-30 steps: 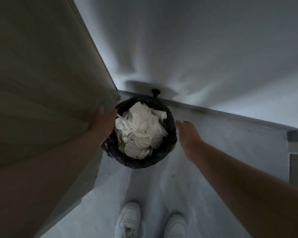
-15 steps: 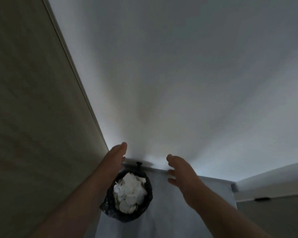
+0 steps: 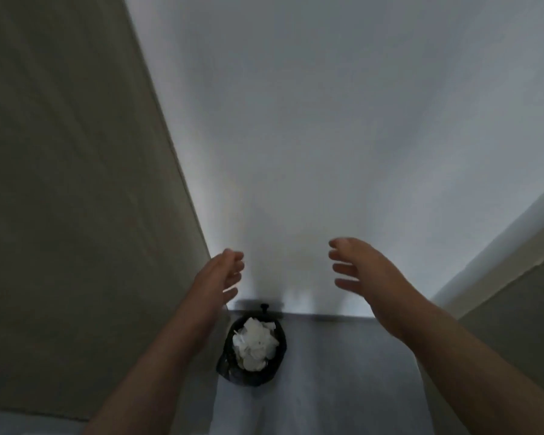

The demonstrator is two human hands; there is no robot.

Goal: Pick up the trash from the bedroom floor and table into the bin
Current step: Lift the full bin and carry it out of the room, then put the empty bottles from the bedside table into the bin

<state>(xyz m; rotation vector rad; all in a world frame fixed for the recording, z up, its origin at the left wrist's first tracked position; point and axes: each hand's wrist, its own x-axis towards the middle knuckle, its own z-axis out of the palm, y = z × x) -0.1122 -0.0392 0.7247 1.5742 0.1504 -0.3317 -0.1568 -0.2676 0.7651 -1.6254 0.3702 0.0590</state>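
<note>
holding nothing, my left grip (image 3: 220,277) is up in the air. its fingers (image 3: 233,256) are loose, a little bent, and apart from each other. my right grip (image 3: 368,274) is up too, across from the left one. its fingers (image 3: 343,267) are spread out and it holds nothing. the two grips face each other with a wide gap between them and do not touch. my bare arms (image 3: 453,350) go down to the bottom of the picture.

down below the gap is the bin (image 3: 275,370). it is small and round with a black bag in it, and it stands on the grey floor (image 3: 343,378). neither grip touches it. the bin is full of white paper trash (image 3: 255,343), heaped up to the rim.

the bin is in a corner. it is just beside a big tan panel (image 3: 76,183) on my left and close to the white wall (image 3: 327,120) in front of me. a small black knob (image 3: 264,307) sticks up just behind the bin, at the foot of the wall. i cannot tell what it is. a dark strip (image 3: 327,317) runs along the bottom of the wall.

far on my right is another tan side (image 3: 531,309), and i cannot tell what it belongs to. the room is dim and things look a bit blurry.
</note>
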